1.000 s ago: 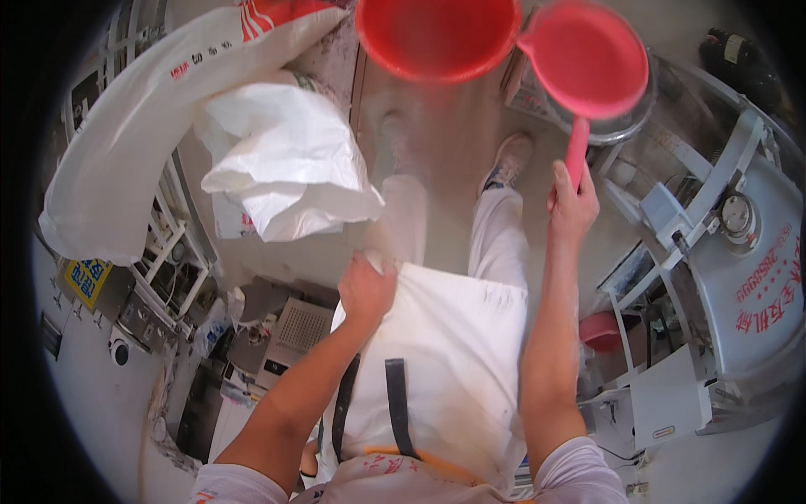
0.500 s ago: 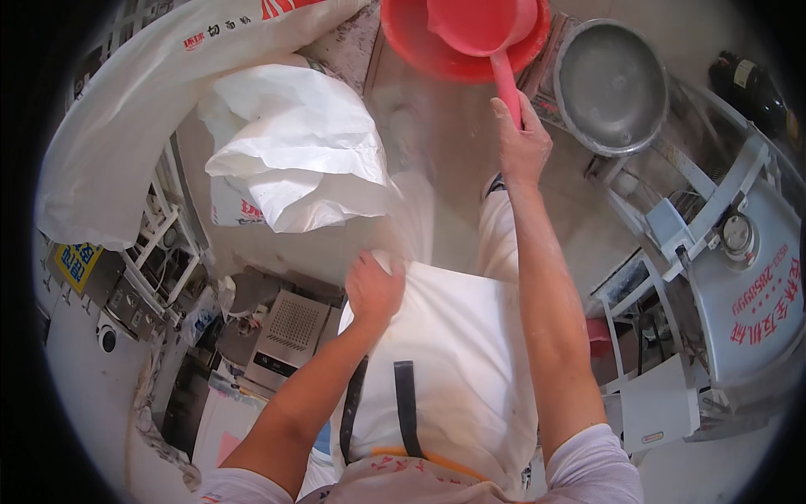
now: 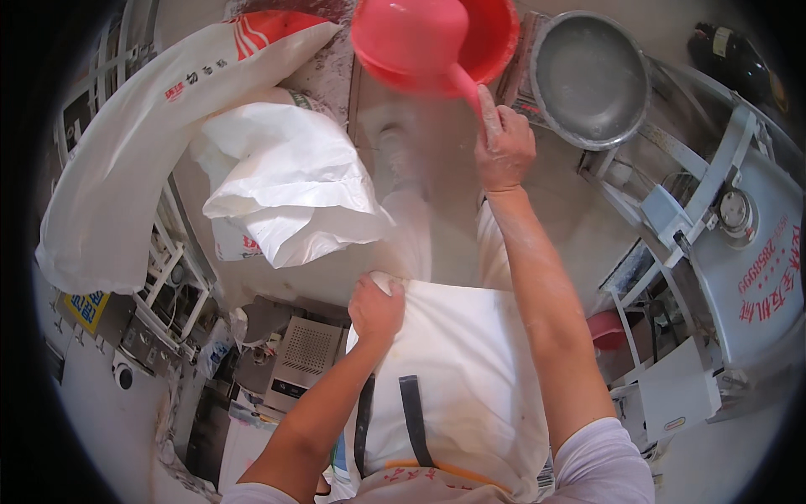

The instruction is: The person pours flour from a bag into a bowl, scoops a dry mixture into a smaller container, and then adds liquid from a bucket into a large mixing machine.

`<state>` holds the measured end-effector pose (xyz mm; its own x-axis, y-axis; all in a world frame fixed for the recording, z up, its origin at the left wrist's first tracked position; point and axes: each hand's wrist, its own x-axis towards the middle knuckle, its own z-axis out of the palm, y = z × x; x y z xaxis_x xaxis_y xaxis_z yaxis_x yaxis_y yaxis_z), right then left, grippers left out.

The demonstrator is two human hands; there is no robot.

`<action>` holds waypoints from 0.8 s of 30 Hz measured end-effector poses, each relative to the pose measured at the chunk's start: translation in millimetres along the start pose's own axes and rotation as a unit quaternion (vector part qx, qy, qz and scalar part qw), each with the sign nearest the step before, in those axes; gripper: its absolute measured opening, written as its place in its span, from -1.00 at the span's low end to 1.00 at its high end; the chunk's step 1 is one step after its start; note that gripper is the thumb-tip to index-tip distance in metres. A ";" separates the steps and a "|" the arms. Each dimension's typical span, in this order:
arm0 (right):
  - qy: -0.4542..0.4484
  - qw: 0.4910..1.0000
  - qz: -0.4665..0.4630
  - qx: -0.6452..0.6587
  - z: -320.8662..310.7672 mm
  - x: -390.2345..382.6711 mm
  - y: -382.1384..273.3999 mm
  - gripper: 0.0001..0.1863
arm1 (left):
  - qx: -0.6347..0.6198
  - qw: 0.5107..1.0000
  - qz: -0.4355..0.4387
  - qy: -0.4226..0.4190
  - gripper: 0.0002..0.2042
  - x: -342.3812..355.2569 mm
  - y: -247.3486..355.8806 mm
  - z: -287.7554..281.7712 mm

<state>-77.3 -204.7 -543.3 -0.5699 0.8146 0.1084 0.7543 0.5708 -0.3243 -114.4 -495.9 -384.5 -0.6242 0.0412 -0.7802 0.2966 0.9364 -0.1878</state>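
My right hand [image 3: 505,149] is closed around the handle of a pink plastic dipper [image 3: 409,32], with the index finger stretched along it. The dipper's round bowl is over a red basin [image 3: 494,52] on the floor, tilted toward its left side. What lies in the basin is hidden. Down by my lap, my left hand [image 3: 374,311] is closed on the upper left edge of a white apron-like cloth [image 3: 462,353]. Left of my legs stands an open white woven sack [image 3: 294,168], its mouth folded and crumpled; I cannot see inside it.
A long, full white sack with red print [image 3: 126,168] leans at the left. Right of the basin sits a grey metal bowl [image 3: 592,80], near a dark bottle [image 3: 735,63]. A white-framed machine [image 3: 714,197] stands at the right. A perforated metal box [image 3: 306,349] is at the lower left.
My right hand has moved the dipper leftward over the basin and turned its bowl. The left hand keeps its hold on the cloth. The whole view has shifted slightly.
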 end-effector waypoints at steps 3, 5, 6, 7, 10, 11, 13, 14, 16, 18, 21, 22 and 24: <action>0.032 0.999 -0.011 0.033 -2.7 3.0 -2.1 -0.40 | -0.017 1.000 -0.002 -0.005 -0.53 -0.3 2.2 -3.1; 0.033 0.999 0.008 0.039 -9.0 0.9 -2.6 -0.40 | -0.012 1.000 0.013 0.015 -0.53 -2.6 3.5 -2.5; 0.034 0.998 0.017 0.042 -13.7 0.1 -3.0 -0.41 | -0.009 0.999 0.019 0.026 -0.53 -3.8 4.1 -2.0; 0.029 0.998 0.024 0.052 -16.6 0.3 -1.7 -0.40 | 0.000 1.000 0.018 0.023 -0.54 -3.5 5.4 -1.4; 0.014 0.995 0.050 0.088 -26.0 0.5 2.9 -0.39 | 0.020 0.999 0.023 0.024 -0.56 -2.5 7.3 0.5; 0.008 0.993 0.060 0.103 -30.0 -0.8 3.8 -0.39 | 0.020 0.999 0.030 0.031 -0.55 -3.5 6.3 1.3; -0.018 0.984 0.092 0.149 -37.2 -1.2 7.7 -0.38 | 0.027 0.998 0.038 0.035 -0.55 -4.0 9.3 2.4; -0.036 0.976 0.115 0.181 -40.4 -0.4 10.7 -0.38 | 0.036 0.998 0.039 0.032 -0.55 -3.5 11.8 2.5; -0.065 0.944 0.176 0.272 -49.5 -3.7 14.7 -0.37 | 0.055 0.997 0.041 0.028 -0.54 -5.0 13.9 0.7; -0.083 0.884 0.246 0.388 -58.8 -8.6 20.6 -0.36 | 0.074 0.996 0.044 0.026 -0.53 -6.8 16.9 -1.1; -0.058 0.772 0.305 0.555 -70.9 -10.0 33.0 -0.35 | 0.097 0.992 0.058 0.048 -0.54 -2.3 17.4 5.1; -0.057 0.763 0.323 0.557 -78.4 -11.0 36.6 -0.35 | 0.098 0.993 0.056 0.046 -0.55 -3.0 18.5 5.2; -0.055 0.745 0.358 0.561 -98.3 -15.9 47.8 -0.36 | 0.098 0.993 0.055 0.044 -0.56 -3.4 23.3 3.1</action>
<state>-0.2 -180.2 -468.2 -0.2225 0.8206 -0.5265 0.1658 -0.5003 -0.8498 -103.2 -475.3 -388.1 -0.6388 0.1781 -0.7485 0.4964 0.8387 -0.2241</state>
